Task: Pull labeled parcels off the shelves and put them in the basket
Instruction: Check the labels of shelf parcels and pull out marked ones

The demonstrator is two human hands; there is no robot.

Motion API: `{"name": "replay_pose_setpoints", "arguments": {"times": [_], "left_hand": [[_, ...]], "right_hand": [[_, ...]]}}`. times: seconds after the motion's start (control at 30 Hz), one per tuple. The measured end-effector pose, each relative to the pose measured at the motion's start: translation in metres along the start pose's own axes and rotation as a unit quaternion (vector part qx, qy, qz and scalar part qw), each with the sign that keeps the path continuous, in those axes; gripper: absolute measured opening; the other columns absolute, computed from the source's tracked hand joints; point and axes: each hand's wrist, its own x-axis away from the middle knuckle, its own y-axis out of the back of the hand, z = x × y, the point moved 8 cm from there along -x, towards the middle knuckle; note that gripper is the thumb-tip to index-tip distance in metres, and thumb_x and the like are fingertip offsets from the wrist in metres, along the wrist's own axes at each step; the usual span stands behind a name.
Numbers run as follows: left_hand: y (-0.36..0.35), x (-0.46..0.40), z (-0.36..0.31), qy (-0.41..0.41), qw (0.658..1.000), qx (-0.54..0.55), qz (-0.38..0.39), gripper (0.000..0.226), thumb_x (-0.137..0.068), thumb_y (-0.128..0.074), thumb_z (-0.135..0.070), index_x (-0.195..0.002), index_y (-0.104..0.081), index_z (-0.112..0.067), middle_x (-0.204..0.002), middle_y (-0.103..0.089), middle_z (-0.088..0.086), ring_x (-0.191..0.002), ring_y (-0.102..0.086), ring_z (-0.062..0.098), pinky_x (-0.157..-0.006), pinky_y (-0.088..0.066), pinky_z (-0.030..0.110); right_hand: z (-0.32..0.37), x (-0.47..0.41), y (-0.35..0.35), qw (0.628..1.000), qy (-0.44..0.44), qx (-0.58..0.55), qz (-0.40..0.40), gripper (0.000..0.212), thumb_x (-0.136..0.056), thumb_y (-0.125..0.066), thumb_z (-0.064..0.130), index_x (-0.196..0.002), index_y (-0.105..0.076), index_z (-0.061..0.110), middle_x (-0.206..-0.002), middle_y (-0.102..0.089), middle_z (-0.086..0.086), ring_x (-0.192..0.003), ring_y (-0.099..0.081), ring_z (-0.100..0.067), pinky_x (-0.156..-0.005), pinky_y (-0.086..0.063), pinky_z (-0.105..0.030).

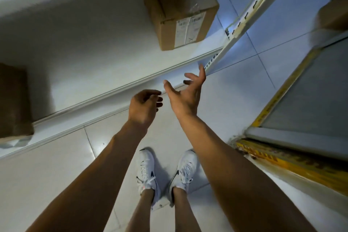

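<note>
Labeled parcel [178, 5] is a brown cardboard box sitting on the white shelf [84, 47], over toward the shelf's right end near the slotted white upright [243, 22]. Its long axis runs from the shelf's front lip back into the shelving, so the short end face points out at the aisle, and that's the face with the white shipping label [189, 31] stuck on it, plus a strip of clear tape running up over the top edge. Can't read the label print at all, too blurry. Both hands are out in front of the shelf edge and neither is touching anything. The right hand [185, 93] is spread wide, palm turned inward, fingers [201, 73] fanned and pointing up toward the box, but there's still a clear gap between it and the cardboard. The left hand [144, 106] sits just beside it and a bit lower, fingers loosely curled in but not gripping anything, hovering over the front lip of the shelf. There's a second brown box [13, 100] at the far left of the same shelf, pretty dark and half cut off. Down below are white sneakers [165, 173] on pale floor tiles, and a yellow-edged platform [293, 126] off to the right.
</note>
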Motion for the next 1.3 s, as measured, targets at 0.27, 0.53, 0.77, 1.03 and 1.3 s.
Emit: {"name": "replay_pose_setpoints", "arguments": {"times": [0.27, 0.53, 0.77, 1.03, 1.3], "left_hand": [[-0.004, -0.023, 0.026, 0.021, 1.000, 0.013, 0.015, 0.024, -0.101, -0.047, -0.005, -0.098, -0.070, -0.012, -0.089, -0.071, 0.007, -0.081, -0.068, 0.021, -0.074, -0.050, 0.028], [0.005, -0.034, 0.028, 0.012, 0.999, -0.011, 0.035, 0.021, -0.100, -0.051, -0.003, -0.099, -0.070, -0.014, -0.093, -0.073, 0.010, -0.083, -0.070, 0.022, -0.075, -0.051, 0.030], [0.021, -0.037, 0.031, 0.022, 0.997, -0.051, 0.044, 0.021, -0.098, -0.053, -0.004, -0.101, -0.070, -0.017, -0.096, -0.074, 0.010, -0.088, -0.073, 0.024, -0.079, -0.054, 0.034], [0.027, -0.025, 0.039, 0.038, 0.998, -0.023, 0.042, 0.019, -0.100, -0.053, -0.006, -0.099, -0.070, -0.015, -0.092, -0.074, 0.008, -0.088, -0.071, 0.027, -0.076, -0.052, 0.032], [-0.003, 0.001, 0.010, 0.069, 0.971, 0.162, 0.164, 0.070, -0.068, -0.061, -0.078, -0.129, -0.058, -0.044, -0.121, -0.070, -0.001, -0.108, -0.070, 0.022, -0.083, -0.057, 0.044]], "right_hand": [[0.004, -0.054, -0.020, 0.995, 0.023, -0.050, -0.089, 0.131, -0.060, -0.097, 0.035, -0.158, -0.010, 0.030, -0.158, -0.024, 0.001, -0.142, -0.029, -0.021, -0.115, -0.040, -0.049], [0.039, -0.096, -0.019, 0.991, 0.091, 0.016, -0.097, 0.166, -0.040, -0.095, 0.064, -0.160, 0.011, 0.023, -0.168, 0.007, 0.002, -0.155, -0.002, -0.026, -0.124, -0.011, -0.057], [0.045, -0.116, -0.029, 0.995, 0.075, 0.006, -0.058, 0.169, -0.045, -0.097, 0.058, -0.156, 0.024, 0.015, -0.169, 0.005, -0.008, -0.155, -0.002, -0.030, -0.124, -0.001, -0.047], [0.041, -0.079, -0.012, 0.994, 0.070, 0.057, -0.061, 0.165, -0.043, -0.096, 0.052, -0.157, 0.011, 0.000, -0.156, -0.008, -0.006, -0.136, -0.015, -0.011, -0.119, -0.021, -0.023], [-0.008, 0.062, 0.046, 0.991, 0.093, 0.087, -0.036, 0.156, -0.045, -0.090, 0.055, -0.158, 0.004, 0.003, -0.156, -0.012, -0.017, -0.149, -0.018, -0.032, -0.123, -0.024, -0.032]]}}
